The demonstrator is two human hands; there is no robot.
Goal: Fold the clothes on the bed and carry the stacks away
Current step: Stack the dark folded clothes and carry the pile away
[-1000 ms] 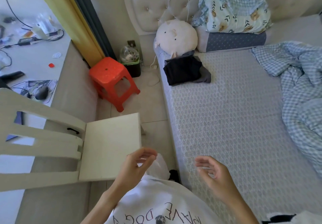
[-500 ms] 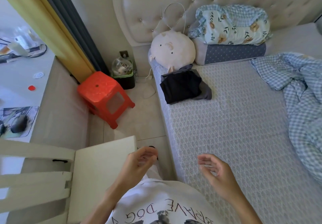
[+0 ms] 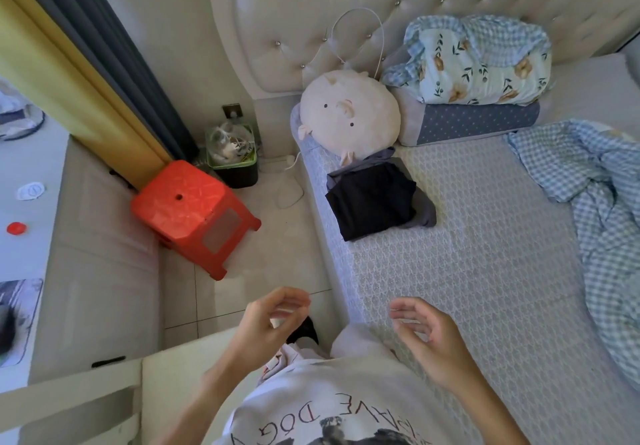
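Both hands empty, left hand & right hand w/ fingers loosely curled. Risk: grabbing dark folded stack one-handed; layers slide, unfold near bed edge.

Two hands show, the left hand and the right hand, both holding nothing. One bed carries one stack of folded dark clothes, one round plush pig, two pillows stacked (a floral pillow on a dotted blue pillow) and one checked blue blanket. On the floor stand one orange stool and one waste bin. One white chair shows at the lower left, and one red cap lies on the table.
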